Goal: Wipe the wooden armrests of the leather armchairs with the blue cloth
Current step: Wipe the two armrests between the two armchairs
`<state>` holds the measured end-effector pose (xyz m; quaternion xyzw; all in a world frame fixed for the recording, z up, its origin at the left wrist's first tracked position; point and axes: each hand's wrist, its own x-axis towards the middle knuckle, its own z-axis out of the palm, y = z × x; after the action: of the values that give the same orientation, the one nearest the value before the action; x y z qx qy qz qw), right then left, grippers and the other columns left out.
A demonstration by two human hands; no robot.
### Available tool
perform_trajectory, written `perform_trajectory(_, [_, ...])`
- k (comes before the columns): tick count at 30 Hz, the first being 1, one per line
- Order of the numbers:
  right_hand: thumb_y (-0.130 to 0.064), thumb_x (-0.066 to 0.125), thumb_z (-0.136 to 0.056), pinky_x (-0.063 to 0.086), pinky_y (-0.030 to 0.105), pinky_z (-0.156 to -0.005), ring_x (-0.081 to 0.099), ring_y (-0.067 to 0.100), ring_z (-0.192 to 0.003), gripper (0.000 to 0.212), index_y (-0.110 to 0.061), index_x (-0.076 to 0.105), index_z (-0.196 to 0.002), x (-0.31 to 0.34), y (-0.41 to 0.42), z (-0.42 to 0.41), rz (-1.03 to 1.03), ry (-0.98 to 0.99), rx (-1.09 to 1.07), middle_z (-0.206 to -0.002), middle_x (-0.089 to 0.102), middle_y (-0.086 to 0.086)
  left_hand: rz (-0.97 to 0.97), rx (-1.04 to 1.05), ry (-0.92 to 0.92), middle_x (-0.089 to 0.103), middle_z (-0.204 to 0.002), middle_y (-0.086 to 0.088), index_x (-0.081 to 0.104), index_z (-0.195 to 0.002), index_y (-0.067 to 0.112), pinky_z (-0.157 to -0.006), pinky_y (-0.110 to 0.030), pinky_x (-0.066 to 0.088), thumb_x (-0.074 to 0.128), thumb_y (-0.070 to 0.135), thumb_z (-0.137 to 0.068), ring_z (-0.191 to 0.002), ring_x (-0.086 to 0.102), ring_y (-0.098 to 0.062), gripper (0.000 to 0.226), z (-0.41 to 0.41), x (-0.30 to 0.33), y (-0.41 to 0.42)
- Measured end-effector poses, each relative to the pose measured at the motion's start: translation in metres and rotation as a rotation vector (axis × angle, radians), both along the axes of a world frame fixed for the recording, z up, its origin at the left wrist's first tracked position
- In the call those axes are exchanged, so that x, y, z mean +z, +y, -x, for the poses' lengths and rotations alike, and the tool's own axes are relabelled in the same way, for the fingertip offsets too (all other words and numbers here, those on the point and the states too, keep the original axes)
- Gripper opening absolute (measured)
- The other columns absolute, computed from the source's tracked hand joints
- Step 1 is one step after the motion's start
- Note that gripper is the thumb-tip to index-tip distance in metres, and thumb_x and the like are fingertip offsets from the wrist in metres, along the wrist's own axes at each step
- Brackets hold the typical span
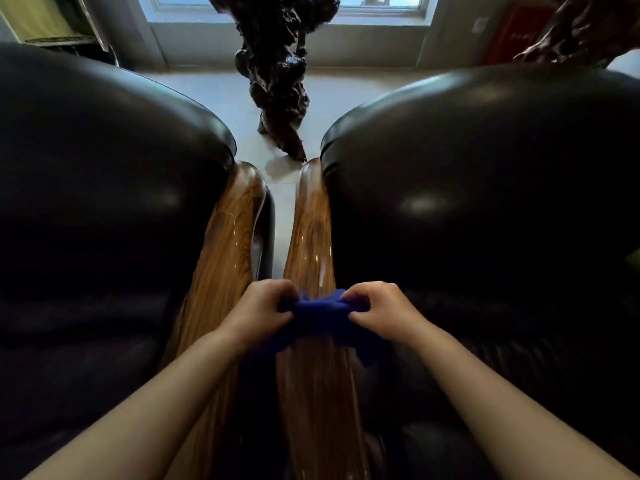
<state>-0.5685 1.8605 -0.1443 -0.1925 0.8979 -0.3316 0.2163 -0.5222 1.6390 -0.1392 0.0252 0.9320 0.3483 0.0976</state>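
Your two bare forearms run up from the near corners and converge toward the middle. Both wrists are roughly straight, backs of the hands up, knuckles pointing to the far side.

Your left hand [258, 308] is curled closed, fingers bent under and thumb pressed in, pinching the left end of the blue cloth [313, 315]. Your right hand [377, 306] mirrors it: fingers folded tight, thumb underneath, gripping the right end. The hands sit close together, with a short bunched span of cloth between them.

The cloth lies across the right wooden armrest [311, 237], just near the middle of its length. It is crumpled at the top between your fists; loose edges hang down to the near side, one flap dropping off the right edge of the wood. Whether the cloth is pressed flat on the wood or held slightly above it cannot be told.

The left wooden armrest [228, 244] lies just beside it, a narrow gap of pale floor [280, 206] between the two at the far end. Your left wrist crosses over this armrest.

Left armchair [104, 188] and right armchair [485, 202], dark glossy leather, flank the armrests. Beyond them, far centre, a dark gnarled wood sculpture [277, 74] stands on the floor below a window [381, 3].
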Motion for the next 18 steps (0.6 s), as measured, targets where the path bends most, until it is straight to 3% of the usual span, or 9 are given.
perform_trajectory(2, [-0.014,0.064,-0.080,0.047,0.024,-0.087,0.058,0.012,-0.101,0.033,-0.022,0.063,-0.111,-0.029,-0.004,-0.009,-0.046,-0.016,0.010,-0.110,0.063,-0.001,0.030,-0.013,-0.058,0.059,-0.091,0.012,0.062,-0.091,0.025,-0.080,-0.024,0.053,0.067,0.011,-0.077,-0.085,0.058,-0.002,0.021,-0.008,-0.029,0.001])
perform_trajectory(5, [-0.026,0.058,-0.086,0.034,0.030,-0.106,0.040,0.017,-0.129,0.047,-0.022,0.047,-0.131,-0.074,-0.013,-0.026,-0.076,0.042,-0.108,-0.138,0.046,0.001,0.020,0.109,-0.013,0.055,-0.129,0.006,0.052,-0.124,0.023,-0.106,-0.027,0.037,0.059,0.022,-0.084,-0.123,0.047,-0.008,0.041,-0.024,-0.071,0.008])
perform_trajectory(7, [-0.038,0.045,-0.091,0.015,0.038,-0.115,0.008,0.018,-0.144,0.062,-0.026,0.017,-0.145,-0.101,-0.021,-0.040,-0.146,0.152,-0.234,-0.156,0.014,-0.001,0.103,0.200,0.117,0.023,-0.152,0.008,0.024,-0.142,0.026,-0.115,-0.030,0.015,0.044,0.030,-0.092,-0.142,0.014,-0.007,0.054,-0.034,-0.093,0.020])
perform_trajectory(10, [-0.051,0.022,-0.092,-0.003,0.042,-0.116,-0.024,0.013,-0.140,0.069,-0.035,-0.027,-0.138,-0.135,-0.039,-0.059,-0.226,0.213,-0.264,-0.152,-0.026,-0.005,0.247,0.226,0.094,-0.026,-0.150,0.015,-0.017,-0.140,0.033,-0.117,-0.037,-0.006,0.024,0.037,-0.095,-0.139,-0.026,-0.003,0.060,-0.043,-0.124,0.039])
perform_trajectory(14, [-0.055,0.011,-0.086,0.004,0.042,-0.115,-0.017,0.016,-0.142,0.067,-0.036,-0.027,-0.139,-0.155,-0.057,-0.051,-0.221,0.286,-0.374,-0.153,-0.023,-0.003,0.220,0.324,0.046,-0.039,-0.143,0.016,-0.033,-0.132,0.035,-0.118,-0.038,-0.008,0.008,0.046,-0.090,-0.134,-0.034,-0.002,0.059,-0.035,-0.155,0.055])
perform_trajectory(18, [-0.054,0.012,-0.087,0.009,0.040,-0.114,-0.010,0.018,-0.143,0.067,-0.033,-0.022,-0.141,-0.154,-0.073,-0.009,-0.196,0.332,-0.365,-0.155,-0.017,0.002,0.192,0.389,0.078,-0.033,-0.147,0.012,-0.026,-0.136,0.030,-0.115,-0.035,-0.007,0.001,0.047,-0.086,-0.139,-0.027,-0.006,0.059,0.002,-0.160,0.049])
